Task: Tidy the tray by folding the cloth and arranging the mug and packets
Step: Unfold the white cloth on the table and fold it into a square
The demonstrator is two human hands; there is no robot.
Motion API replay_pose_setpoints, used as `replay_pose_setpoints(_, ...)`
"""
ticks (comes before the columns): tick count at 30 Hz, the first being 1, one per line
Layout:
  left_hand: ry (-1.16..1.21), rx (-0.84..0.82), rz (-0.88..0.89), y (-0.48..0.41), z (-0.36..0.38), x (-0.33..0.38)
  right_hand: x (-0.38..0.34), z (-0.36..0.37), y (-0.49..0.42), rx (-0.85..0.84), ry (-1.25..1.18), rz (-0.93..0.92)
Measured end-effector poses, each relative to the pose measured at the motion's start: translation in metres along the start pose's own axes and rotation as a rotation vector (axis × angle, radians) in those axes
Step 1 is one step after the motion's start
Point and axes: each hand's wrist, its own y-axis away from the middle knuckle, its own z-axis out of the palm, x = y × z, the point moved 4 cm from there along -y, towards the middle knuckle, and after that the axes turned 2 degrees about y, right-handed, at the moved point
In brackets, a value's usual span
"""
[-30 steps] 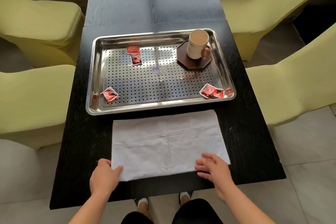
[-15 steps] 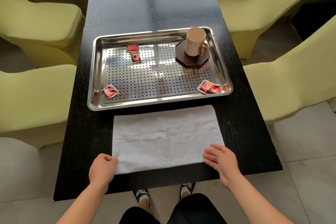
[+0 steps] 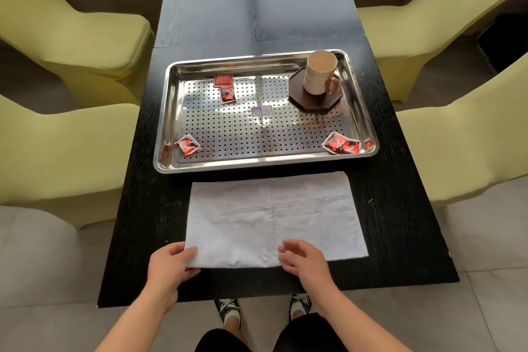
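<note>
**Cloth fold under way at the near edge of the desk**

At six o'clock on the black desk (image 3: 200, 23), the white cloth (image 3: 274, 217) lies flat, just beside the near rim of the steel tray (image 3: 171, 111). The left hand (image 3: 168, 268) pinches the cloth's near-left corner, thumb on top. The right hand (image 3: 305, 263) rests at the middle of the near hem, fingers loosely spread; whether its grip has caught any fabric I cannot tell, since the fingertips are blurred.

By my reading, the folding step is in hand and the arranging is not begun. The next move calls for a firm hold on the hem, then carrying one edge across to meet the opposite one squarely.

On the tray, the mug (image 3: 318, 74) stands upright on an octagonal coaster (image 3: 297, 100) at two o'clock. Red packets (image 3: 227, 94) lie scattered at eleven, seven and five o'clock, and their print is too small to read. A small label (image 3: 261, 111) sits near the centre. Yellow chairs (image 3: 71, 37) are cut off at both sides.
</note>
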Motion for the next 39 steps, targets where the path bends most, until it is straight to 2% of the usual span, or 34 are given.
replay_pose_setpoints(4, -0.036, 0.018, 0.130, 0.017, 0.008, 0.018, -0.001, 0.009, -0.002, -0.017, 0.058, 0.007)
replay_pose_setpoints(12, -0.103, -0.094, 0.394, 0.069, 0.051, 0.060, -0.020, -0.010, -0.011, -0.019, -0.055, 0.058)
replay_pose_setpoints(19, -0.464, -0.181, 0.633, 0.102, 0.118, 0.066, -0.114, 0.010, -0.039, -0.182, 0.001, -0.085)
replay_pose_setpoints(21, -0.571, -0.177, 0.654, 0.107, 0.136, 0.060, -0.143, 0.017, -0.049, -0.144, 0.192, -0.191)
replay_pose_setpoints(23, -0.627, -0.182, 0.653, 0.112, 0.151, 0.053, -0.161, 0.014, -0.062, 0.006, 0.476, -0.282)
replay_pose_setpoints(25, -0.654, -0.201, 0.643, 0.117, 0.162, 0.048, -0.169, 0.003, -0.072, 0.152, 0.672, -0.288)
replay_pose_setpoints(27, -0.683, -0.218, 0.638, 0.122, 0.170, 0.045, -0.168, -0.012, -0.078, 0.192, 0.678, -0.275)
replay_pose_setpoints(39, -0.735, -0.352, 0.596, 0.133, 0.229, 0.031, -0.147, -0.086, -0.099, 0.186, 0.654, -0.309)
